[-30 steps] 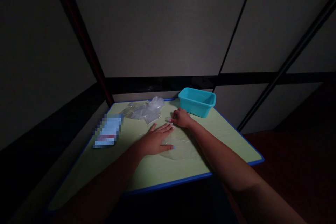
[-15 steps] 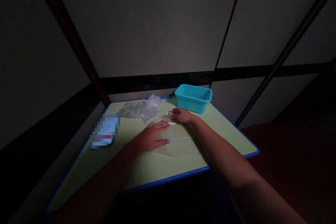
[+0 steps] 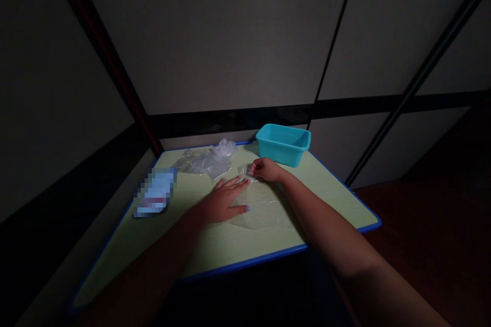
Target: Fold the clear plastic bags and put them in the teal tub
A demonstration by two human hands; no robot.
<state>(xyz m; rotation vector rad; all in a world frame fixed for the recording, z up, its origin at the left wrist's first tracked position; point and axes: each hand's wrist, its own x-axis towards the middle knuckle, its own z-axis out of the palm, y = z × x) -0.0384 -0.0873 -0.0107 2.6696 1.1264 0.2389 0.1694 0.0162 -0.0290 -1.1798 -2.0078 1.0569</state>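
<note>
A clear plastic bag lies spread on the pale table, its far end crinkled near my fingertips. My left hand rests flat on the bag's left side, fingers stretched and thumb apart. At the far end, my right hand has its thumb and fingers pinched together on the bag's crinkled edge. Behind the left hand sits a crumpled heap of clear plastic bags. Just beyond the right hand stands a turquoise plastic basin.
The table has a blue edge and stands against a panelled wall. On its left side lies a flat, light blue item, blurred out by pixels.
My right hand's fingertips have shifted slightly toward me and right along the bag's far edge. The left hand stays flat in nearly the same place.
</note>
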